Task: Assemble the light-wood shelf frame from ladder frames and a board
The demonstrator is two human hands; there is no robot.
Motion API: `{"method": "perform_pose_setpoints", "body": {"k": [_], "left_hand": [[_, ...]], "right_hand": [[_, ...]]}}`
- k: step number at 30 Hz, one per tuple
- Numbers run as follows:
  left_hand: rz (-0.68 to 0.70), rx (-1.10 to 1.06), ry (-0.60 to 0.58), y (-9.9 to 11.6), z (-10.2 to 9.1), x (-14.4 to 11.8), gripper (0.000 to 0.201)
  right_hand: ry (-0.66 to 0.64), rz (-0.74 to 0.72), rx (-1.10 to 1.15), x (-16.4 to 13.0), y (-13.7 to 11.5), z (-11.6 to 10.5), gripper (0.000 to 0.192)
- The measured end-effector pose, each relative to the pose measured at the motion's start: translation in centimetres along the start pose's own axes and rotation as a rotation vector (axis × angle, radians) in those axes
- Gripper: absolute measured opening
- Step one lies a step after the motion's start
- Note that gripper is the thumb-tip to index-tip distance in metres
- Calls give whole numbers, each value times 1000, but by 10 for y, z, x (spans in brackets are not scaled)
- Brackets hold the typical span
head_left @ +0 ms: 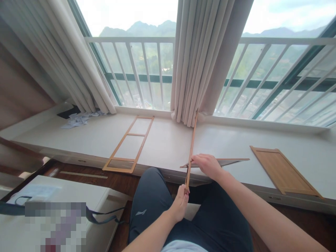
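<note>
My left hand (180, 205) pinches the near end of a long thin wooden strip (192, 141) that runs away from me toward the curtain. My right hand (208, 165) grips the same strip farther up, where it crosses a flat wooden panel (231, 160) seen edge-on on the white window ledge (168, 140). A ladder-like wooden frame (130, 143) lies flat on the ledge to the left. A solid wooden panel (285, 171) lies on the ledge to the right.
Beige curtains (199, 59) hang at the middle and left of the window with white railings (275, 80). Crumpled paper (78, 119) lies at the far left of the ledge. A white box (57, 206) with a dark strap sits at lower left. A thin strip (83, 174) lies on the wood floor.
</note>
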State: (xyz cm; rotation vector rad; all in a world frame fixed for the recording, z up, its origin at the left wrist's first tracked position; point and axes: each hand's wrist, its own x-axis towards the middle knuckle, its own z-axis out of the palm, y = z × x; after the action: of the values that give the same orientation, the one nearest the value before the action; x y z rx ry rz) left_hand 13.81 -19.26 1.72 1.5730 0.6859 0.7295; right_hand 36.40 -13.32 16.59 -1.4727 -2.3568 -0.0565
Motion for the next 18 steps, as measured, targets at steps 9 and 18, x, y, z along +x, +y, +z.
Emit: {"method": "perform_pose_setpoints", "body": {"k": [9, 18], "left_hand": [[12, 180, -192, 28, -5, -35, 43], [-78, 239, -199, 25, -2, -37, 26]], "right_hand": [[-24, -36, 36, -20, -37, -7, 21], [-85, -45, 24, -15, -45, -2, 23]]}}
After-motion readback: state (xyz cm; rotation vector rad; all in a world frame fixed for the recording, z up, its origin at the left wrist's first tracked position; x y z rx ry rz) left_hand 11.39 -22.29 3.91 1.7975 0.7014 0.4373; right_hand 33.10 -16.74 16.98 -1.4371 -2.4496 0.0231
